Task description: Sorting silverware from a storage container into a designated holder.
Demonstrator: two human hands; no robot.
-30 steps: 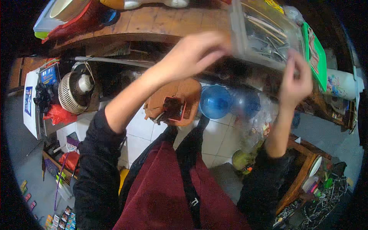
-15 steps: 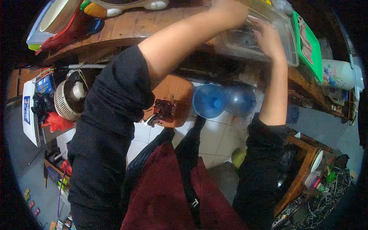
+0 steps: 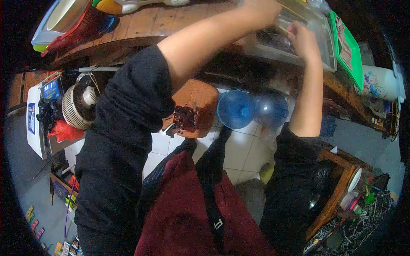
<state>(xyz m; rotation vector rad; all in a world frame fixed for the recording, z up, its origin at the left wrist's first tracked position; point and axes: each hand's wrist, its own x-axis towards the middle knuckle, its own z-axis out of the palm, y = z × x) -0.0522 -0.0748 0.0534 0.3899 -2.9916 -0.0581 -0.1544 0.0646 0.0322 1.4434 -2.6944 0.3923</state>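
Observation:
A clear plastic box [image 3: 328,63] sits on the wooden table at the upper right. My left hand [image 3: 264,12] is at the top of the view, over the box's left side; its fingers are smeared and partly out of sight. Over the middle of the box, my right hand [image 3: 305,42] has its fingers closed in a pinch at one end of a thin, pale stick [image 3: 282,29]. The stick points toward my left hand. What lies inside the box is dark and blurred.
Right of the box stands a green tray [image 3: 351,64] with reddish-white strips on it, beside a flowered white container [image 3: 376,83]. A red basket [image 3: 74,30] is at the table's far left. Below are blue water bottles [image 3: 235,109], an orange-brown stool [image 3: 200,96] and a fan [image 3: 77,106].
My right hand has gone from spread fingers to a pinch, with the thin stick now showing at it. My left hand has shifted slightly right.

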